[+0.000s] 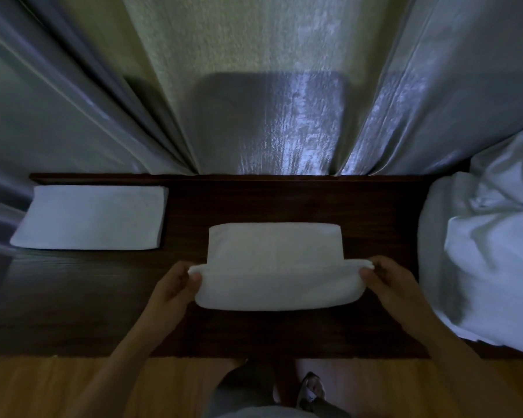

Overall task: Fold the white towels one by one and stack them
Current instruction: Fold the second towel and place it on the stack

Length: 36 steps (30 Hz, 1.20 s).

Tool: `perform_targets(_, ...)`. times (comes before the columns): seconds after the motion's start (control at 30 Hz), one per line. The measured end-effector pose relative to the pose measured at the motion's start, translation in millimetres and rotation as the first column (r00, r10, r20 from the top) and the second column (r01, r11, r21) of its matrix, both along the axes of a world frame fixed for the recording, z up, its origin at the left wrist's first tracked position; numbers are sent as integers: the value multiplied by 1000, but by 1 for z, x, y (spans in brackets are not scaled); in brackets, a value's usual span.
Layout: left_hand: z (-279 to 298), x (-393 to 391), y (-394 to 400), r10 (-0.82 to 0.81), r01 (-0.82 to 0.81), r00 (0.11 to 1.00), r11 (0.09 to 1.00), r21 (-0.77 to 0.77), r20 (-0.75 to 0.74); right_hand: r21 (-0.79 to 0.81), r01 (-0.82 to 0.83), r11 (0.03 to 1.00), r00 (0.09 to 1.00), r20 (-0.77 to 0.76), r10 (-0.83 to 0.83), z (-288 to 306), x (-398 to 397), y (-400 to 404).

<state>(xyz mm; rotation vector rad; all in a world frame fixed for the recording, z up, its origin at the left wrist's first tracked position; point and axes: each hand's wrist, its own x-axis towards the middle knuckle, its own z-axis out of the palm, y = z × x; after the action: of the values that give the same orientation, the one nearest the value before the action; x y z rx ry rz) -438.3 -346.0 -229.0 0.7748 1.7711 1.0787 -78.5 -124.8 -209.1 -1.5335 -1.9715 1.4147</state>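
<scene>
A white towel [274,260] lies in the middle of the dark wooden table [375,212], its near part doubled over so the near edge forms a thick fold. My left hand [175,285] pinches the left corner of that raised layer. My right hand [387,282] pinches the right corner. A folded white towel [91,217] lies flat at the table's far left. A heap of crumpled white towels [489,254] fills the right end of the table.
Pale curtains [254,101] hang right behind the table's far edge. The orange wooden floor [58,387] shows below the near edge, with my sandalled foot [311,390] on it.
</scene>
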Motion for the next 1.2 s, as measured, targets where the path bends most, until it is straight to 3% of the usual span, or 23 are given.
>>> perform_targets(0.13,-8,-6,46,45,-44,990,999,10,-134,-33,21,999,1000,4,-21,-11,-33,32)
perform_targets(0.23,-31,-13,86,117,-133,972,989,-67,-203,-52,78,996,997,28,-77,-30,-61,56)
perform_targets(0.37,-57,-21,116,185,-220,957,965,-144,-224,-76,172,982,983,77,-166,-52,-86,71)
perform_targets(0.43,-64,-23,122,226,-258,958,947,-192,-174,-113,234,966,969,106,-223,-60,-90,74)
perform_targets(0.57,-57,-24,116,259,-257,965,918,-301,-34,-390,336,857,940,85,-330,-63,-77,69)
perform_targets(0.73,-40,-22,74,163,-61,971,879,-474,177,-494,187,849,980,158,-124,-60,-43,57)
perform_targets(0.93,-44,-7,54,-138,90,989,826,-557,-45,-528,88,845,992,122,-27,-63,-32,40)
perform_targets(1.1,-46,-5,50,-178,40,964,829,-558,-196,-418,36,908,979,195,51,-69,-22,32)
perform_targets(1.2,-50,6,45,-117,-56,953,837,-544,-280,-324,62,944,965,261,26,-72,-23,24)
